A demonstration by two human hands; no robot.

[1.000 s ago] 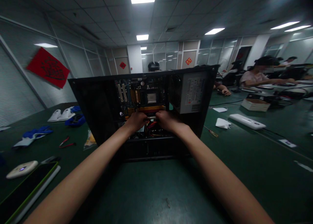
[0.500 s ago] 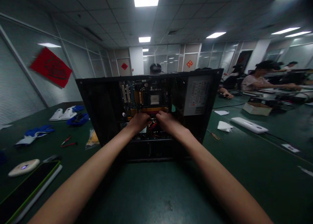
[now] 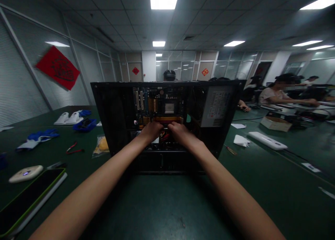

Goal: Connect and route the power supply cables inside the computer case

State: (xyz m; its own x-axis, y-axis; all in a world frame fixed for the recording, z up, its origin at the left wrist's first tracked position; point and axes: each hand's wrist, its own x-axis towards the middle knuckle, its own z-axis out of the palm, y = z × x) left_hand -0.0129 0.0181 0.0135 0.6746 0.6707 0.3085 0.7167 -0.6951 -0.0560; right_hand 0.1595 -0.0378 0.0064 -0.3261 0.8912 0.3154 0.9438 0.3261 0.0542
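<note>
An open black computer case (image 3: 112, 110) stands on the green table in front of me, its inside facing me. My left hand (image 3: 155, 130) reaches in at the lower part of the motherboard (image 3: 161, 97), fingers closed and pinched by the yellow and dark red slots (image 3: 178, 119). Close beside it, my right hand (image 3: 180, 131) is closed in the same way at the same slots. What the fingertips hold is hidden. Red and dark cables (image 3: 165, 138) run just below both hands. A square metal processor (image 3: 169, 108) sits above them, and a power supply (image 3: 217, 102) fills the upper right.
Left of the case lie a bagged yellow item (image 3: 102, 145), a red cable (image 3: 74, 149), gloves (image 3: 43, 137) and a phone (image 3: 34, 198). On the right are a screwdriver (image 3: 231, 150), crumpled tissue (image 3: 241, 140), a white power strip (image 3: 267, 140) and a cardboard box (image 3: 275, 123). People sit beyond.
The view has tilted a little, and the case appears slightly farther right. Both hands remain closed at the slots, with only a small shift.
</note>
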